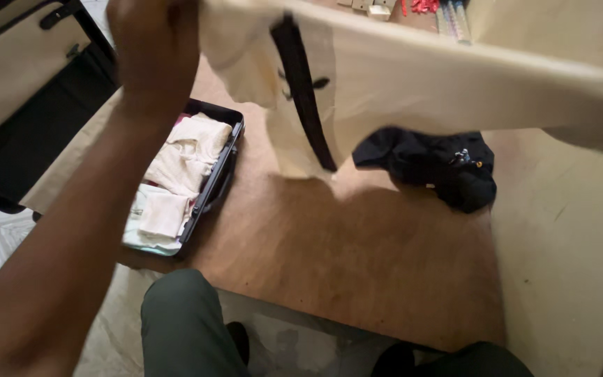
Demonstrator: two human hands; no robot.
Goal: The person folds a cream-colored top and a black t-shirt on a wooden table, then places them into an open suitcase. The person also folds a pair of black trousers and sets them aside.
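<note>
My left hand (151, 49) is raised at the top left and grips one upper corner of a cream shirt (413, 84) with a black placket stripe. The shirt hangs spread across the top and right of the view. My right hand is not in view; the cloth covers that side. Below the shirt, an open black suitcase (218, 174) on a brown board holds folded cream and white clothes (179, 164). A dark crumpled garment (441, 167) lies on the board to the right.
The brown board (329, 258) lies on a pale floor. My knees in dark green trousers (183, 321) show at the bottom. A cream and black suitcase lid (15, 70) stands at the top left. Small coloured items (423, 7) sit at the top edge.
</note>
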